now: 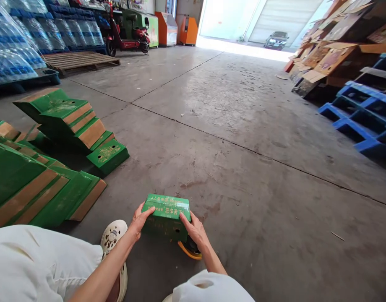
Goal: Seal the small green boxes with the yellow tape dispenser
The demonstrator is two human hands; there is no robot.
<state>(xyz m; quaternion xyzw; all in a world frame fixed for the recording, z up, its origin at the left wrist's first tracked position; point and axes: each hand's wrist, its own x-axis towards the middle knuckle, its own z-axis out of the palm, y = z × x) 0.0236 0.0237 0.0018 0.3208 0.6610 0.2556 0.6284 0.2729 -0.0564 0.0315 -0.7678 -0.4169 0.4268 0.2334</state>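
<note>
A small green cardboard box (166, 209) with gold printing and clear tape along its top is held between my two hands, low in front of my knees. My left hand (140, 220) grips its left end, thumb on the top face. On the opposite end my right hand (194, 228) is closed the same way, thumb over the top edge. Behind the box and my right hand, a yellow and black tape dispenser (190, 250) shows only in part. The box's underside is hidden.
Green cardboard boxes (108, 155) lie stacked and flattened at left. Wrapped water bottles (70, 33), a wooden pallet (82, 60) and a red scooter (126, 42) stand behind. Blue pallets (363, 109) and piled brown cartons (334, 61) are at right. My beige clog (114, 235) is beside the box.
</note>
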